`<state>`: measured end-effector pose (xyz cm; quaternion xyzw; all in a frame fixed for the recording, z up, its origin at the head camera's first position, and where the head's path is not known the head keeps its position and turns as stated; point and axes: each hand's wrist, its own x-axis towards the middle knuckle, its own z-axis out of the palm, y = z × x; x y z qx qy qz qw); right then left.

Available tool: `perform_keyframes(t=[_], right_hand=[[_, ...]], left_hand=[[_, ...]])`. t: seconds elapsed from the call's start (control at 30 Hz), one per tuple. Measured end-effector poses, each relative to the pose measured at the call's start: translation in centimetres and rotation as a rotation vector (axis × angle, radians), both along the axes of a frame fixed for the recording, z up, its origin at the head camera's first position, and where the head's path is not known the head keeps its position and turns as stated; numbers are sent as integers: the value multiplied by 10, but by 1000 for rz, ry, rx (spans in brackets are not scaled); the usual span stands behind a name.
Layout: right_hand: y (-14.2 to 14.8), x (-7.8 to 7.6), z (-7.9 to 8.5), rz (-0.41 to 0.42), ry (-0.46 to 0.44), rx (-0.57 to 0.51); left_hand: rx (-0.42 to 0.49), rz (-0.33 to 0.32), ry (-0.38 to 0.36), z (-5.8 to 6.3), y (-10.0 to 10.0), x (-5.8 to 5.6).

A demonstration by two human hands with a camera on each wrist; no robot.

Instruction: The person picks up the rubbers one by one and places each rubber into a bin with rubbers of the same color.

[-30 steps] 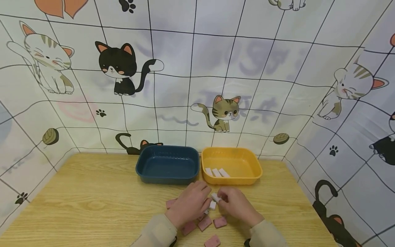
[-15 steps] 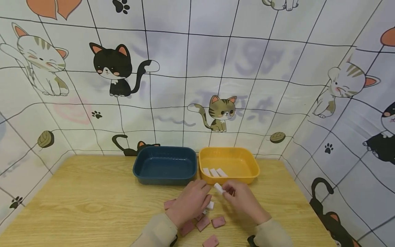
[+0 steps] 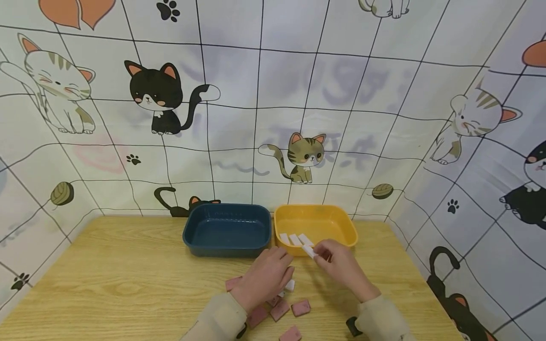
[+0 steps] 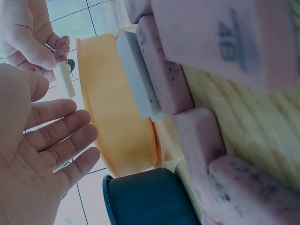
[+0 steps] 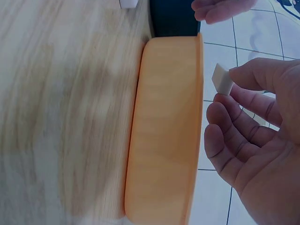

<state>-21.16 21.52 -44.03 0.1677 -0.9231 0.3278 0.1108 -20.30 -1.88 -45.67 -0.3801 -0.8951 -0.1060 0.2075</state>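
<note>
My right hand (image 3: 343, 267) pinches a white eraser (image 3: 309, 251) between thumb and fingertips at the front rim of the yellow bin (image 3: 330, 225). In the right wrist view this eraser (image 5: 221, 80) sticks out from the fingertips. My left hand (image 3: 265, 277) hovers over a group of erasers on the table; the left wrist view shows its fingers extended and holding nothing. Beneath it lie pink erasers (image 3: 280, 310), one marked 4B (image 4: 225, 42), and a white eraser (image 4: 136, 72). The left hand hides part of the group. Three white erasers (image 3: 294, 240) lie inside the yellow bin.
A dark blue bin (image 3: 226, 249) stands left of the yellow one, close beside it, at the back of the wooden table (image 3: 128, 284). Cat-printed cloth (image 3: 239, 123) hangs behind and at both sides. One pink eraser (image 3: 291, 334) lies near the front.
The right hand has lifted a white eraser from beside the group and carried it up to the yellow bin's front rim. The left hand has stayed over the erasers.
</note>
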Motion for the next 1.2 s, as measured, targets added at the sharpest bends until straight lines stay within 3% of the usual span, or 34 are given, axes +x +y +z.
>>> perform_keyframes(t=[0.63, 1.2], right_hand=[[12, -30, 11, -74, 4, 80], [15, -67, 5, -106, -129, 186]], left_hand=[[2, 7, 16, 1, 2, -5], [8, -5, 3, 0, 2, -9]])
